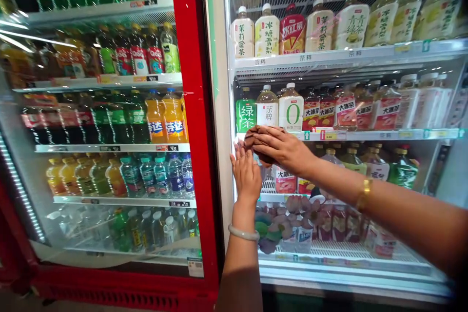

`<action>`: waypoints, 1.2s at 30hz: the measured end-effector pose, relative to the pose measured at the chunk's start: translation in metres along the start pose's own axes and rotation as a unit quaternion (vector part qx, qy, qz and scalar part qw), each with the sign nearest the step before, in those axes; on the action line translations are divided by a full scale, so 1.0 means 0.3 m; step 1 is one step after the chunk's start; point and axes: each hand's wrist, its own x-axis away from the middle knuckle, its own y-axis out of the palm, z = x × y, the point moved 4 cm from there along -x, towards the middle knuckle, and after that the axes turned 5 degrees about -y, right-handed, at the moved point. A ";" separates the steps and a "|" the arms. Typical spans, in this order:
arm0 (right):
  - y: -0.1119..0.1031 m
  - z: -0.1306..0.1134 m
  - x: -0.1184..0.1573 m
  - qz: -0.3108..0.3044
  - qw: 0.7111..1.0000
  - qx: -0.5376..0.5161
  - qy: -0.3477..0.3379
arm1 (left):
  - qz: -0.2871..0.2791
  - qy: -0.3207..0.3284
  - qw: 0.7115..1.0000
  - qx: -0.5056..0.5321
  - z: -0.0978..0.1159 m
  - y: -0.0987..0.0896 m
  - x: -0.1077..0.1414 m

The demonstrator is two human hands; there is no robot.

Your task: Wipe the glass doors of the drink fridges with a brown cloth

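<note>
My left hand [246, 174] is raised at the left edge of a glass fridge door, its fingers pointing up and slightly apart. Just above and to the right, my right hand [280, 148] reaches in from the right with its fingers stretched out to the left, against or very near the glass. A dark shape, seemingly its reflection, shows under its fingers. Neither hand shows an object in it. Behind the glass, near my fingertips, stand a green-labelled bottle [246, 112], a white-labelled bottle [267, 107] and a bottle marked 0 [291, 109].
To the left stands a red-framed fridge [195, 107] with several shelves of bottled drinks. A pale upright strip [219, 83] separates it from the right fridge. More bottles fill the right fridge's upper shelf [329, 55] and lower shelves. Reflections cross the glass.
</note>
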 end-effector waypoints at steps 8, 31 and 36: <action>0.005 0.070 -0.039 0.148 0.975 -0.045 0.159 | 0.040 -0.001 0.999 0.006 0.029 0.027 -0.004; -0.085 0.006 0.425 0.116 0.955 0.044 0.271 | -0.022 0.042 0.998 -0.034 0.275 0.209 0.048; -0.112 0.062 0.402 0.149 0.945 0.046 0.286 | -0.045 0.061 0.997 -0.020 0.344 0.284 0.081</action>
